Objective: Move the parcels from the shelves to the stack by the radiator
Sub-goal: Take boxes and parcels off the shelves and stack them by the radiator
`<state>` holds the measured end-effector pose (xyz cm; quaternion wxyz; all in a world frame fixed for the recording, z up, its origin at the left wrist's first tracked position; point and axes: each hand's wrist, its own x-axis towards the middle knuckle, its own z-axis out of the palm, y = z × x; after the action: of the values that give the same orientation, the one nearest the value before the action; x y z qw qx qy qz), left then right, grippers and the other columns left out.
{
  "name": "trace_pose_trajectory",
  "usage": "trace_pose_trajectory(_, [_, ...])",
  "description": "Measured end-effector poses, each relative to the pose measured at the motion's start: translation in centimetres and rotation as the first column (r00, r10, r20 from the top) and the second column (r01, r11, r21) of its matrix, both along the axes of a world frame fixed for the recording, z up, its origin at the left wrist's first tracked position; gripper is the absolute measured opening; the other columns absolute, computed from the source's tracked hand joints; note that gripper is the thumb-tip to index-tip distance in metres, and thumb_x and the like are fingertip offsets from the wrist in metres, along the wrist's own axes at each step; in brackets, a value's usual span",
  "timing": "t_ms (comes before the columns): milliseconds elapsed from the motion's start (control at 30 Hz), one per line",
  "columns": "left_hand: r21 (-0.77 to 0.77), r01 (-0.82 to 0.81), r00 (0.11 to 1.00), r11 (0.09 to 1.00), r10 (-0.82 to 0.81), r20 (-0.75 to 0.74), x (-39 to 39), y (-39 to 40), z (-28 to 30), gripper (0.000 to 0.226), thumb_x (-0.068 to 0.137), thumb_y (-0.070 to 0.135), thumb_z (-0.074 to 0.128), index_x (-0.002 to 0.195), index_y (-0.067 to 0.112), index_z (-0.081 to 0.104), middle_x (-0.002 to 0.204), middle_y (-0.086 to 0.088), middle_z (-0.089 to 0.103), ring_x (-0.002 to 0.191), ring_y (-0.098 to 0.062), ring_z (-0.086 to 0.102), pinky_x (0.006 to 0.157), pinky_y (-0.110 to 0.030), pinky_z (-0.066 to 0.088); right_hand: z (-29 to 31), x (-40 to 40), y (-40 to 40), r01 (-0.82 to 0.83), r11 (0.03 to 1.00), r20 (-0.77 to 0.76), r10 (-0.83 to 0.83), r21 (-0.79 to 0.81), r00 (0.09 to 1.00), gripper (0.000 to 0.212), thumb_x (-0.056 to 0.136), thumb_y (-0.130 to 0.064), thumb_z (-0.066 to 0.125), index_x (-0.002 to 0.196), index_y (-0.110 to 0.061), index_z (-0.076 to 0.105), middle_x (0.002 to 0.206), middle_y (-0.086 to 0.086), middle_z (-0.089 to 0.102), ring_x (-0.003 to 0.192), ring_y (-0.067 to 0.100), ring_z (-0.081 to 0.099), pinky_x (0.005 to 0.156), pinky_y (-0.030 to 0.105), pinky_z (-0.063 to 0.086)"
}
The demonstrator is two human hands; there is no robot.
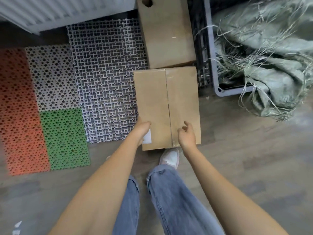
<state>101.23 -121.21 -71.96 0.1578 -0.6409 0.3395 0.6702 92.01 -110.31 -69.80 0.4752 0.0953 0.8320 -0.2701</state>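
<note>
Head view. A box (pixel 166 107) is lying at frame centre, partly on a white grid mat (pixel 105 78) and partly on the floor (pixel 245 150); its taped seam is running up the frame and a white label (pixel 147 138) is showing at its lower-left corner. A second box (pixel 166 34) is lying just beyond it, in the upper centre, touching or nearly so. The radiator (pixel 59 11) is sitting in the upper left.

Left hand (pixel 141 131) is lying against the near box's lower-left edge, fingers fairly straight, not clearly gripping. Right hand (pixel 187 136) is hovering over the box's lower-right part, fingers loosely curled, holding nothing; contact cannot be told.

A red mat (pixel 18 112) and a green mat (pixel 64 138) are lying at left. A crate (pixel 213 65) with grey sacking (pixel 264 48) is filling the upper right. A shoe (pixel 170 157) is standing just below the box.
</note>
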Motion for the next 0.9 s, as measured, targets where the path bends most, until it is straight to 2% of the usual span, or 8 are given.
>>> trace_pose_trajectory(200, [0.086,-0.021,0.998,0.996,0.026,-0.055,-0.1,1.7,0.2,0.067,0.1,0.016,0.037,0.15,0.029,-0.005,0.158,0.005,0.014,0.143,-0.022,0.022,0.114,-0.043,0.025,1.2,0.9,-1.7,-0.03,0.997,-0.078,0.024,-0.075,0.997,0.042,0.093,-0.004,0.038,0.135,-0.009,0.041,0.117,0.009,0.053,0.099,0.018,0.05,0.087,0.025,0.038])
trace_pose_trajectory(367, [-0.091,0.238,0.965,0.967,-0.246,-0.086,1.5,1.8,4.9,0.069,0.094,0.006,0.039,0.151,0.025,0.005,0.158,-0.005,0.016,0.141,-0.024,0.028,0.114,-0.032,0.028,6.7,1.3,-3.2,-0.123,0.989,-0.149,0.11,-0.082,0.983,0.04,0.092,-0.002,0.037,0.131,-0.008,0.045,0.106,0.006,0.055,0.098,0.017,0.051,0.08,0.018,0.035])
trace_pose_trajectory(467, [-0.173,0.42,0.894,0.891,-0.439,-0.09,4.1,0.8,11.8,0.061,0.095,0.006,0.038,0.15,0.022,0.017,0.154,-0.007,0.026,0.133,-0.026,0.039,0.103,-0.027,0.035,13.2,2.8,-4.1,-0.176,0.982,-0.154,0.165,-0.062,0.974,0.04,0.093,-0.003,0.037,0.131,-0.007,0.046,0.106,0.009,0.059,0.096,0.02,0.054,0.074,0.02,0.037])
trace_pose_trajectory(533, [-0.222,0.473,0.866,0.853,-0.496,-0.059,6.9,-1.0,16.3,0.056,0.096,0.008,0.038,0.148,0.02,0.024,0.149,-0.009,0.036,0.124,-0.026,0.048,0.1,-0.026,0.038,18.4,4.1,-5.5,-0.228,0.968,-0.145,0.213,-0.101,0.966,0.039,0.094,-0.003,0.036,0.131,-0.006,0.046,0.09,0.005,0.057,0.073,0.013,0.051,0.059,0.019,0.038])
trace_pose_trajectory(600, [-0.211,0.474,0.875,0.855,-0.485,0.004,10.3,-3.1,21.5,0.053,0.097,0.01,0.037,0.148,0.019,0.026,0.143,-0.016,0.043,0.091,-0.023,0.059,0.078,-0.025,0.046,23.9,5.1,-7.4,-0.294,0.945,-0.126,0.278,-0.141,0.952,0.038,0.094,-0.002,0.036,0.131,-0.003,0.046,0.084,0.005,0.055,0.06,0.009,0.043,0.046,0.011,0.036])
trace_pose_trajectory(767, [-0.324,0.375,0.926,0.868,-0.334,0.177,18.3,-7.4,37.7,0.05,0.094,0.007,0.038,0.144,0.013,0.035,0.124,-0.02,0.057,0.067,-0.021,0.054,0.054,-0.022,0.043,38.7,8.0,-12.2,-0.53,0.817,-0.19,0.497,-0.225,0.847,0.035,0.097,-0.008,0.037,0.131,-0.008,0.047,0.117,0.011,0.058,0.066,0.016,0.052,0.055,0.022,0.044])
trace_pose_trajectory(800, [-0.376,0.347,0.936,0.859,-0.294,0.193,19.7,-7.8,41.0,0.049,0.094,0.008,0.038,0.142,0.013,0.038,0.12,-0.019,0.058,0.07,-0.02,0.056,0.054,-0.02,0.044,41.6,8.7,-12.9,-0.574,0.784,-0.201,0.538,-0.237,0.818,0.035,0.097,-0.008,0.038,0.131,-0.008,0.048,0.12,0.01,0.057,0.075,0.022,0.057,0.063,0.029,0.046])
trace_pose_trajectory(900, [-0.534,0.25,0.963,0.808,-0.151,0.222,23.5,-7.6,50.8,0.046,0.094,0.01,0.039,0.14,0.013,0.042,0.138,-0.015,0.051,0.113,-0.029,0.058,0.093,-0.033,0.048,48.8,11.3,-14.9,-0.763,0.588,-0.264,0.716,-0.27,0.646,0.036,0.093,-0.009,0.041,0.125,-0.008,0.056,0.108,0.009,0.059,0.081,0.022,0.058,0.07,0.03,0.047])
